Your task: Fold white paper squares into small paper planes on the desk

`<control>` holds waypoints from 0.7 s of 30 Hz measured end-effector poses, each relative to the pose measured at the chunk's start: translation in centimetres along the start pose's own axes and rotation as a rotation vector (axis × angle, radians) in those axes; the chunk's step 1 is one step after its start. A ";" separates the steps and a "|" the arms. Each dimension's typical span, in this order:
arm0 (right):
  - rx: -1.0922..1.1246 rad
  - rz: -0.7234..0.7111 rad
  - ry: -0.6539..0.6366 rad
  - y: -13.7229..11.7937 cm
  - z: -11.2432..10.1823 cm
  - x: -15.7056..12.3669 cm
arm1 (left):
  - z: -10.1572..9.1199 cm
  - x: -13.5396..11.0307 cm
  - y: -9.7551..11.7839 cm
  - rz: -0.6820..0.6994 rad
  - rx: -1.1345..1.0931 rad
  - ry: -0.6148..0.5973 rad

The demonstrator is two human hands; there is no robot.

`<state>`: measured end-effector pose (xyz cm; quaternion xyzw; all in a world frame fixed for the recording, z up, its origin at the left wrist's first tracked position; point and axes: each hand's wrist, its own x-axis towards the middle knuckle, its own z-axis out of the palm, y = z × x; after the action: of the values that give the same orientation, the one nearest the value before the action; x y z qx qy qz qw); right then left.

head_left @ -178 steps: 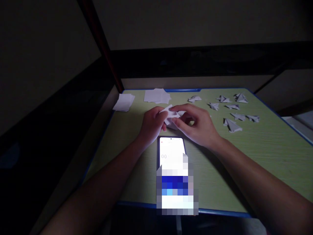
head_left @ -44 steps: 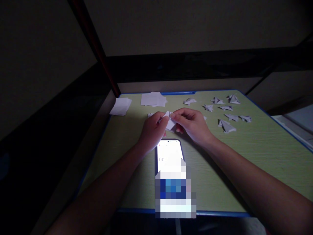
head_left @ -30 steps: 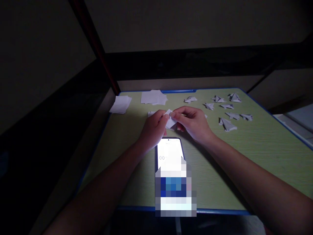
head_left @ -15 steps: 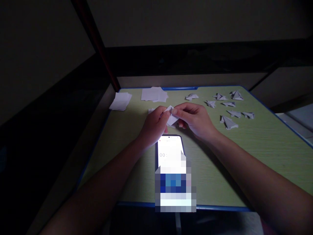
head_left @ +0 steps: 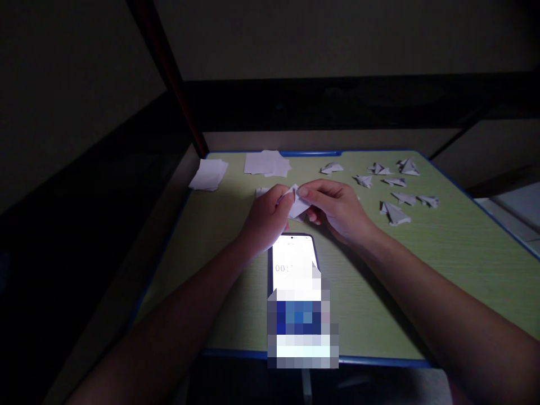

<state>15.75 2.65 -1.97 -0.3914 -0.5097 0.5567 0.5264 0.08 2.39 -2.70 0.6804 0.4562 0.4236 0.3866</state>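
A small folded piece of white paper (head_left: 298,208) is held up between both hands, above the far end of a lit phone. My left hand (head_left: 266,216) grips its left side, thumb on top. On the right, my right hand (head_left: 333,205) pinches the upper edge between thumb and fingers. Both thumbs lie close together near the paper's top corner. My fingers hide part of the folds. Just below the hands lies the phone (head_left: 293,250), its bright screen showing digits; its lower part is blurred out.
Folded paper figures (head_left: 394,214), several in all, lie at the table's right rear. Two stacks of white paper sheets (head_left: 207,174) rest at the left rear. Another bit of paper (head_left: 261,192) shows behind my left hand. The green table (head_left: 405,287) has a blue rim, with walls beyond.
Both hands stay in nearly the same place on the paper. My right thumb has shifted slightly to the right along the top edge, and the view has tilted a little.
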 end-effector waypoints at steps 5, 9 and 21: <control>-0.012 0.001 0.001 0.2 -0.1 0.0 | -0.1 0.0 0.0 -0.001 0.021 -0.016; -0.026 0.001 0.016 0.3 -0.1 0.0 | -0.1 -0.1 0.0 0.008 0.024 -0.018; -0.066 -0.024 0.085 0.5 0.0 0.1 | 0.0 0.0 -0.1 0.013 0.034 -0.019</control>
<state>15.66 2.75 -2.42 -0.4256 -0.5095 0.5163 0.5410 0.01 2.43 -2.79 0.6938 0.4551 0.4121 0.3765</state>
